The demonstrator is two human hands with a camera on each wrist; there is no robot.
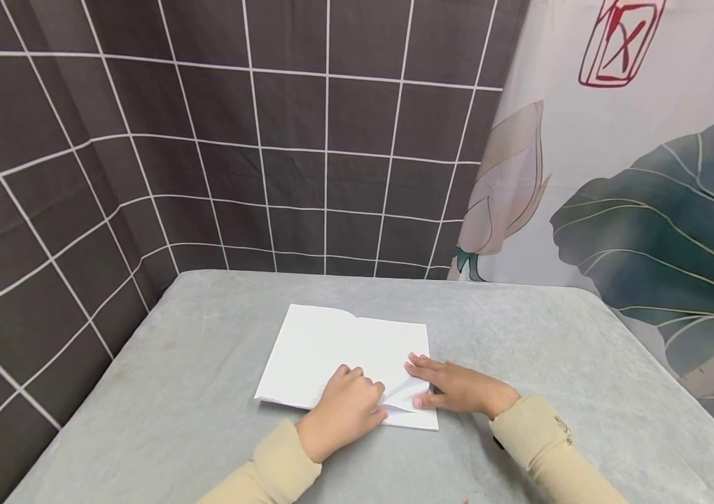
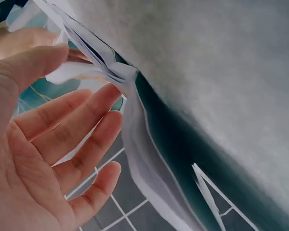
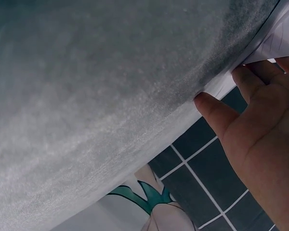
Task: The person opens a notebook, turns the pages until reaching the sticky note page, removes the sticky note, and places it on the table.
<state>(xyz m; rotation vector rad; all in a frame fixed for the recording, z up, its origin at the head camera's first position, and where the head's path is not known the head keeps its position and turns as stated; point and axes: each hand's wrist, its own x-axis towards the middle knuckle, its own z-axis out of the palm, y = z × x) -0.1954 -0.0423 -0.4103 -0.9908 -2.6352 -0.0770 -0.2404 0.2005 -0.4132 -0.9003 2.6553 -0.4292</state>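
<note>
A white notebook (image 1: 319, 343) lies spread on the table, its visible pages blank in the head view. My left hand (image 1: 346, 406) rests at the lower middle of it. In the left wrist view, the fingers of the left hand (image 2: 62, 134) are loosely bent, their tips touching the bunched page edges (image 2: 120, 72). On the right page's edge lies my right hand (image 1: 458, 385), fingers spread, with a lifted, creased sheet (image 1: 402, 392) between the two hands. Lined paper (image 3: 282, 41) shows by the right hand (image 3: 260, 115) in the right wrist view.
A grey cloth covers the table (image 1: 174, 392), whose far edge meets a dark curtain (image 1: 288, 175) with white grid lines. At the right hangs a pale curtain with a large green leaf (image 1: 678, 238) and a pink bud (image 1: 502, 189).
</note>
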